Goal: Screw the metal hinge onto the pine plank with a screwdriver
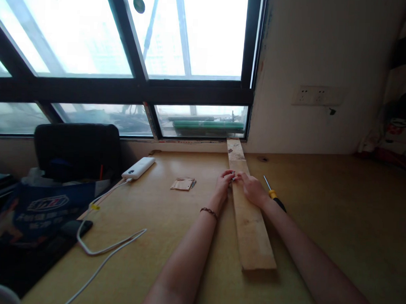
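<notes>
A long wooden plank (255,235) lies lengthwise on the table, its far end near the window sill. At the plank's left edge, about halfway along, my left hand (223,183) has its fingers closed in a pinch. Beside it, my right hand (254,190) rests over the plank with its fingertips drawn together. A small shiny metal piece (233,173) shows between the fingertips of both hands; it is too small to name. Just right of the plank lies a screwdriver (272,193) with a yellow and black handle.
Left of my hands are thin wooden pieces (182,184) with a few screws (193,184) beside them. A white power bank (138,168) with a white cable (99,253) lies near the table's left edge. Beyond that edge stands a black chair (77,148).
</notes>
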`<state>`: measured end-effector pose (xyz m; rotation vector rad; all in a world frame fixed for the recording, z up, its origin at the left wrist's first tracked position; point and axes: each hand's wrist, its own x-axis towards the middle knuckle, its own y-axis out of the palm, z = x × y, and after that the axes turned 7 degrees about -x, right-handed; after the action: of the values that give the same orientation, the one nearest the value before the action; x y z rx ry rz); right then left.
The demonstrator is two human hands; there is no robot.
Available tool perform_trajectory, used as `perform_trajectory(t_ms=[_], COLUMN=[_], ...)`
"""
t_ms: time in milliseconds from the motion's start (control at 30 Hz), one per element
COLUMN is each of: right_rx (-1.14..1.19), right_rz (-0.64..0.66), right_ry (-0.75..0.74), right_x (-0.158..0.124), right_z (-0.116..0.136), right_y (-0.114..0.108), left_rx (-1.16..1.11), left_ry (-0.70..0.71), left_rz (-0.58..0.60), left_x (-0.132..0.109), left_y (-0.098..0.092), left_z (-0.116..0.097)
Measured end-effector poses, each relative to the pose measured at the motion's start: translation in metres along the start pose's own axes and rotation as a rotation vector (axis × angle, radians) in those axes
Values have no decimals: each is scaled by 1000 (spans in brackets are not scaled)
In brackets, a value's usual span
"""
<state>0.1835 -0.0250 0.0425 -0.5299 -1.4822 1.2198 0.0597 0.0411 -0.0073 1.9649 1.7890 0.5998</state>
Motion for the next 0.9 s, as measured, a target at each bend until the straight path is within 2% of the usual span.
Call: perform_trajectory(t_ms=[267,633,800,900], right_rx=[86,38,56,42], right_rz=[-43,-32,-17,2], right_ry=[-2,21,8,6], right_x=[1,1,1,1], right_z=[-1,1,1,1], right_y=[2,0,-1,-2], left_rx=[-66,-42,-13,6], left_ry=[5,63,133,180], left_rz=[-65,-14,-18,-61], left_x=[5,9,9,7], left_y=[4,4,7,9], left_z=[2,0,-5,-10])
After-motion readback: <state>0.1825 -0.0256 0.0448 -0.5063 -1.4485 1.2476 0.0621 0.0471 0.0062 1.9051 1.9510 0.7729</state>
